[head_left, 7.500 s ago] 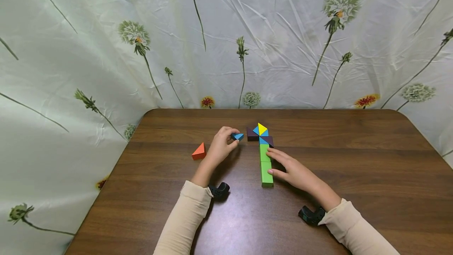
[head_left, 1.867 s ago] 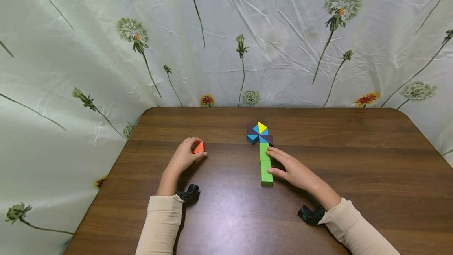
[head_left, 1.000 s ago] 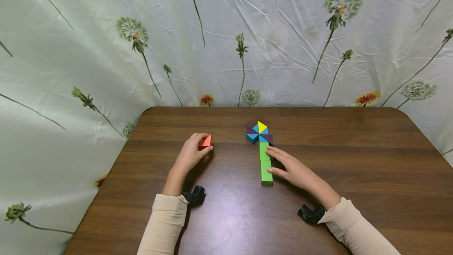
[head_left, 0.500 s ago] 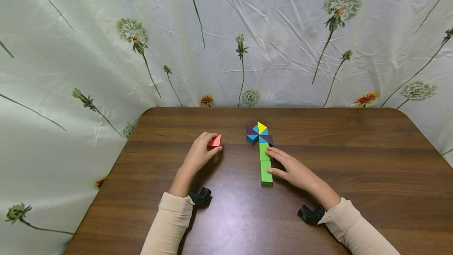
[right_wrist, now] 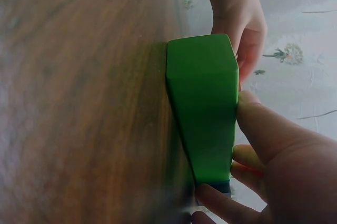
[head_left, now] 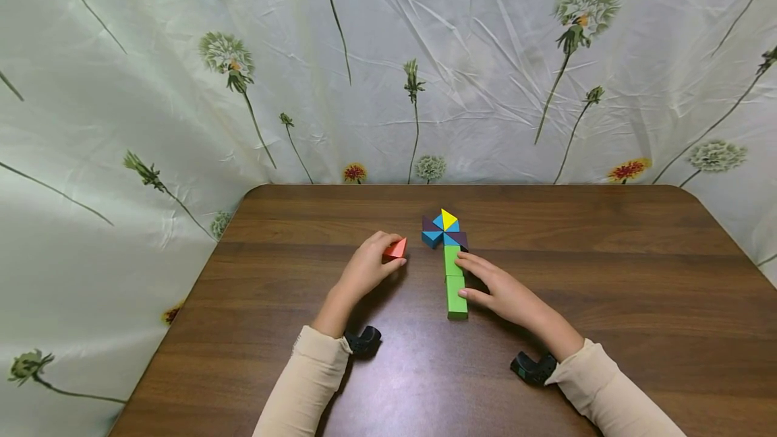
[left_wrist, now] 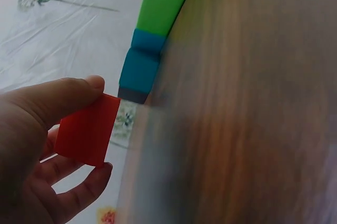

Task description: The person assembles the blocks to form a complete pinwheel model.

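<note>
My left hand (head_left: pixel 365 268) pinches a red triangular block (head_left: pixel 397 249) between thumb and fingers, left of the arranged blocks. In the left wrist view the red block (left_wrist: pixel 87 132) shows a flat side between thumb and fingertips. My right hand (head_left: pixel 502 294) rests its thumb and fingertips, fairly straight, on two green blocks (head_left: pixel 456 294) laid end to end. In the right wrist view they touch the green block (right_wrist: pixel 202 98) along its side. Beyond the green blocks, blue triangular blocks (head_left: pixel 432 239), dark purple ones (head_left: pixel 458 239) and a yellow one (head_left: pixel 448 219) form a pinwheel.
All the blocks stand on a brown wooden table (head_left: pixel 583 255). Behind and to the left hangs a pale curtain (head_left: pixel 504 79) printed with dandelions. Each wrist wears a black camera band.
Since the earliest frame, my left hand has let go of a blue triangular block at the pinwheel's left, picked up the red block and carried it right. The right hand has stayed in place.
</note>
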`<state>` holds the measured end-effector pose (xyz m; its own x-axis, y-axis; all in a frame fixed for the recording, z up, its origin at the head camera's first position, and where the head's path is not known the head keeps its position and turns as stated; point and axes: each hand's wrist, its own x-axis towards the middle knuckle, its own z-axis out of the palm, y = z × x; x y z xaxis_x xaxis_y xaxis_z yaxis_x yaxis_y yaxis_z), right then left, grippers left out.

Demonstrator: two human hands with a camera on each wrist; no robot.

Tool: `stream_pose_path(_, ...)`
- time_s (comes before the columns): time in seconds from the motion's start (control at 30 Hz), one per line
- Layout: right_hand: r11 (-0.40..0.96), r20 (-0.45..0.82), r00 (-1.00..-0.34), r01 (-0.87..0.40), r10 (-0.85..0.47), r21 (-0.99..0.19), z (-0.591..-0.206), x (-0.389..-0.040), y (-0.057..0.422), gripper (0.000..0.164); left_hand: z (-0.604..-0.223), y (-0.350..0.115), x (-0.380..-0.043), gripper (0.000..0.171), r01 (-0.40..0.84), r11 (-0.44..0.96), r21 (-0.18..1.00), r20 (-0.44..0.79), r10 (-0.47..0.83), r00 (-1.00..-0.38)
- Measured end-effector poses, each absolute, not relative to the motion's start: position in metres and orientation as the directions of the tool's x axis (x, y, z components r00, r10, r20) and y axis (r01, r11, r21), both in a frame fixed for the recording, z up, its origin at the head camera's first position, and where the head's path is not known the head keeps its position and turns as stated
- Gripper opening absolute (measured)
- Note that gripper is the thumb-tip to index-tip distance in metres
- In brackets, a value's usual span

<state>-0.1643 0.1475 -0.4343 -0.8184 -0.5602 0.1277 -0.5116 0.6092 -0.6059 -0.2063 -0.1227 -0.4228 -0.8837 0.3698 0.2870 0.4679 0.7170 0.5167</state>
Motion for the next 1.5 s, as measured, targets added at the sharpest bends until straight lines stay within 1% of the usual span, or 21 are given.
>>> stream_pose_path(0.27, 0.616, 0.115, -0.824, -0.500, -0.555, -0.608, -0.433, -0.165, 0.147, 0.064, -0.429, -0.105, -0.208, 0.037, 0.478, 0.725, 0.496, 0.218, 0.428, -0.877)
stream_pose_path(0.5, 0.618, 0.110, -0.824, -0.498, -0.556, -0.609, -0.432, -0.164, 0.147, 0.064, -0.435, -0.100, -0.208, 0.036, 0.486, 0.723, 0.491, 0.198, 0.451, -0.870)
stream_pose_path(0.77, 0.612, 0.112, -0.822, -0.500, -0.559, -0.613, -0.433, -0.164, 0.147, 0.064, -0.442, -0.106, -0.210, 0.041, 0.480, 0.674, 0.562, 0.201, 0.452, -0.869)
stream_pose_path(0.97, 0.619, 0.102, -0.825, -0.492, -0.556, -0.612, -0.433, -0.165, 0.147, 0.065, -0.444, -0.117, -0.211, 0.027, 0.456, 0.646, 0.612, 0.205, 0.426, -0.881)
stream_pose_path(1.07, 0.623, 0.100, -0.825, -0.493, -0.556, -0.608, -0.433, -0.165, 0.147, 0.064, -0.446, -0.118, -0.210, 0.022, 0.453, 0.635, 0.626, 0.217, 0.416, -0.883)
stream_pose_path(1.33, 0.623, 0.099, -0.827, -0.490, -0.553, -0.610, -0.433, -0.165, 0.147, 0.064, -0.450, -0.104, -0.211, 0.021, 0.481, 0.623, 0.617, 0.255, 0.420, -0.871)
stream_pose_path(1.5, 0.625, 0.093, -0.830, -0.483, -0.550, -0.614, -0.433, -0.164, 0.147, 0.064, -0.452, -0.093, -0.212, 0.020, 0.490, 0.628, 0.604, 0.288, 0.401, -0.870)
